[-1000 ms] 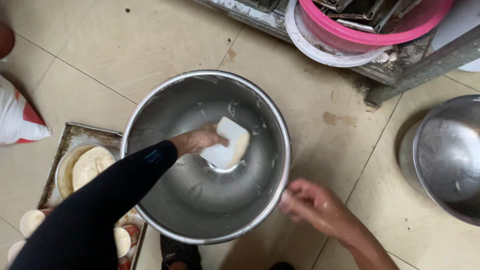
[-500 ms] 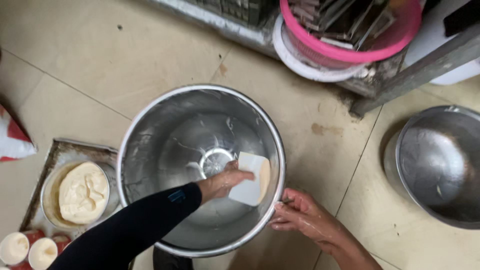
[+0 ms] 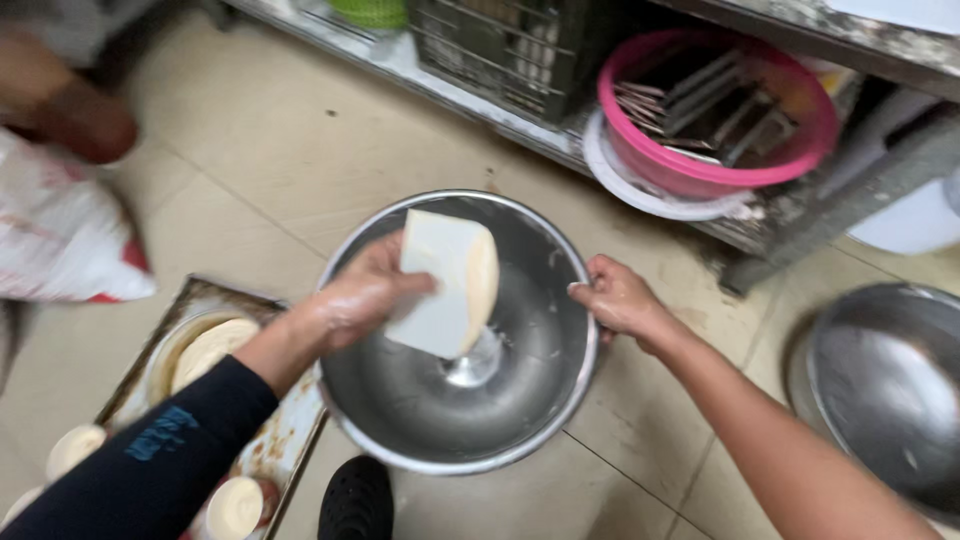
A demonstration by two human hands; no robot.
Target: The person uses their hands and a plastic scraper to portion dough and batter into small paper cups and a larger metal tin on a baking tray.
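Pinching the white scraper in my left hand, long axis tilted upward; right hand clasps the bowl rim, scraper's lower edge blurred

Beige tiled floor, grimy shelf

Place: a working food-preparation kitchen, seemingly a commercial or back-room one, with the work going on at floor level.
Floor: large beige tiles are running under everything, stained and marked near the shelving.
Vessels: a big steel mixing bowl is sitting on the floor, and a second steel bowl is lying to the right.
Storage: a worn metal rack is carrying a pink plastic basin of metal moulds and a dark crate.
Food: a battered baking tray is holding pale dough portions in small cups.
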